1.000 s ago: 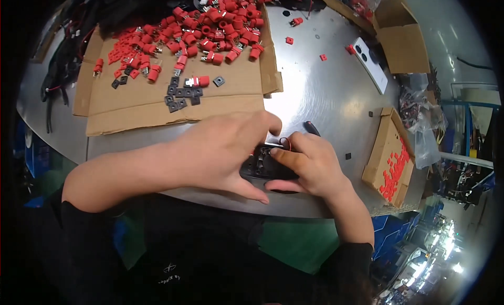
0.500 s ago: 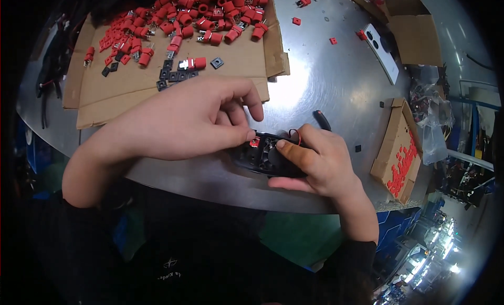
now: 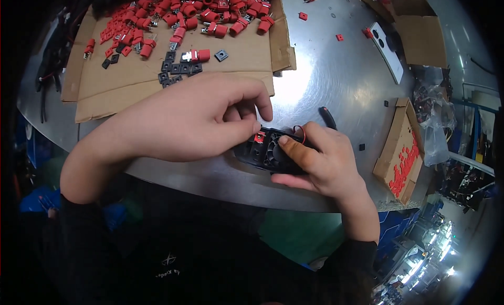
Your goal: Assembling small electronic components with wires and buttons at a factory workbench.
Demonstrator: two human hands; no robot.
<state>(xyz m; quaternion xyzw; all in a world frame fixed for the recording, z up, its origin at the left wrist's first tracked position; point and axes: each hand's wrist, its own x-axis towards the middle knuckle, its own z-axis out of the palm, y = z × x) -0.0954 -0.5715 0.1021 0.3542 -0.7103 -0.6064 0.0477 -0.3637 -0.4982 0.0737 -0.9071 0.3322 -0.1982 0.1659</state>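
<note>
My right hand (image 3: pixel 328 160) grips a black plastic housing (image 3: pixel 251 157) near the table's front edge, thumb and fingers wrapped round its right end. A round black part with curved ribs (image 3: pixel 274 150) sits in the housing, partly under a finger of that hand. Left of it, a small red square piece (image 3: pixel 259 137) lies in the housing. My left hand (image 3: pixel 210 113) reaches over from the left, its fingers curled and its thumb tip beside the red piece at the housing's upper edge. Whatever its pinch holds is hidden. A thin red wire (image 3: pixel 300 129) loops up by my right hand.
A flattened cardboard box (image 3: pixel 115 102) bears a heap of red connectors (image 3: pixel 210 16) and several black square pieces (image 3: pixel 176 68). To the right stand a cardboard tray (image 3: pixel 386 147) of small red pieces and a white phone (image 3: pixel 387 55). A black handle-like piece (image 3: pixel 327 117) lies behind my right hand.
The view has shifted slightly. My left thumb has moved up a little from the red square piece, which now shows more fully. My right hand keeps its grip on the housing.
</note>
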